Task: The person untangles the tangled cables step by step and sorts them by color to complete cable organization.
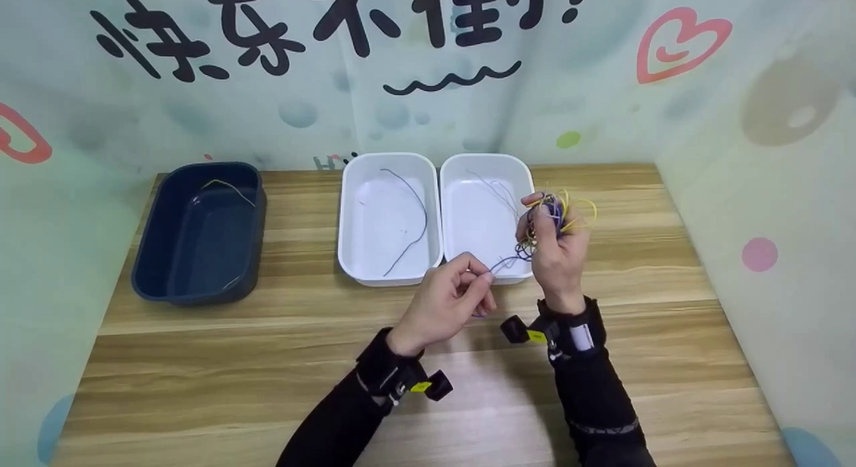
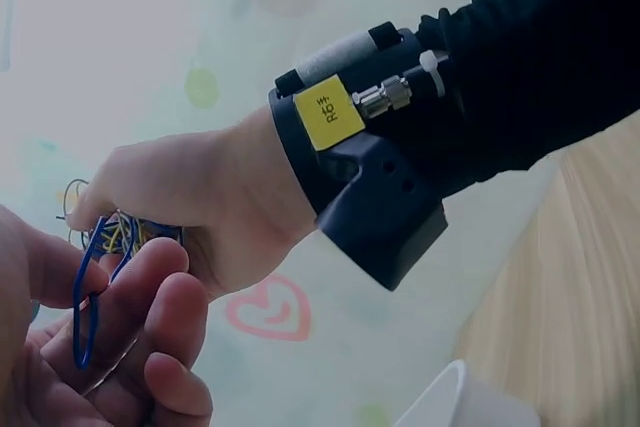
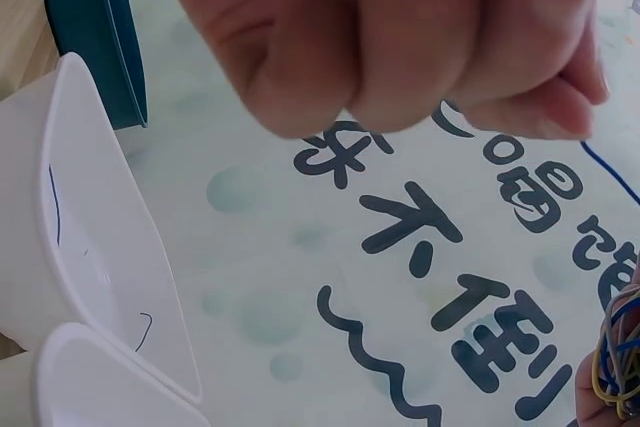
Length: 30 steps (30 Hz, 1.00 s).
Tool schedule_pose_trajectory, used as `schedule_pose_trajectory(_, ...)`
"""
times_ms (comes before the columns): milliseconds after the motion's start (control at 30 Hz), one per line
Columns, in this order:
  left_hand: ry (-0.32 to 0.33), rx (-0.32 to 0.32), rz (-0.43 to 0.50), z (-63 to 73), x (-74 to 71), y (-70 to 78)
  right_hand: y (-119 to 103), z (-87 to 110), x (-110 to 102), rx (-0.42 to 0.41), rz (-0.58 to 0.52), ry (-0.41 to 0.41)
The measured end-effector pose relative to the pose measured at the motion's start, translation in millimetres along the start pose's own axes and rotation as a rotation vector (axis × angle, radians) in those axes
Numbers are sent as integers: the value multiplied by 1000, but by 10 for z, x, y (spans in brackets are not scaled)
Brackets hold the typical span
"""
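In the head view my right hand point(image 1: 560, 263) grips a tangled bundle of thin wires point(image 1: 551, 207), blue, yellow and pale, above the right edge of the right white tub point(image 1: 468, 236). My left hand point(image 1: 441, 300) is in front of that tub. Between thumb and fingers it pinches a blue wire point(image 2: 82, 312), which forms a narrow bent loop in the left wrist view. The wire stretches from the left hand to the bundle. In the right wrist view the left hand point(image 3: 400, 37) fills the top, while the bundle point(image 3: 622, 357) shows at the right edge.
Beside it stands a left white tub point(image 1: 344, 219) with one dark blue wire point(image 1: 424, 219) inside. Pale wires point(image 1: 498, 188) lie in the right white tub. At the far left, a navy tub point(image 1: 157, 206) contains a yellow wire point(image 1: 231, 185). A patterned wall hanging point(image 1: 588, 106) stands behind the wooden table point(image 1: 301, 320).
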<state>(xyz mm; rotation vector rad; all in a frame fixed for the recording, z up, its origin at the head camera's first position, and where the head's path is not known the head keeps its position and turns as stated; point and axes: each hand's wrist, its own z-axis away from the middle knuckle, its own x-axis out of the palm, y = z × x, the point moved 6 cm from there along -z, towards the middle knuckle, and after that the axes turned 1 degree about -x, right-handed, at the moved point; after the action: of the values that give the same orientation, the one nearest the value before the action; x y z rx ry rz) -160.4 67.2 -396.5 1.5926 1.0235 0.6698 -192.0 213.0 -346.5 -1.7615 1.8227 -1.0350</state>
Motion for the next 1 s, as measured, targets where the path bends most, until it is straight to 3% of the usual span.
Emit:
schedule_pose_trajectory(467, 62, 193, -312, 58, -121, 189, 10, -2, 36, 24, -5, -42)
schedule_pose_trajectory(800, 146, 276, -406, 114, -301, 322, 60, 6, 75, 81, 117, -156)
schedule_pose_trajectory(1000, 209, 330, -475, 143, -408, 401, 86, 28, 114, 60, 164, -253)
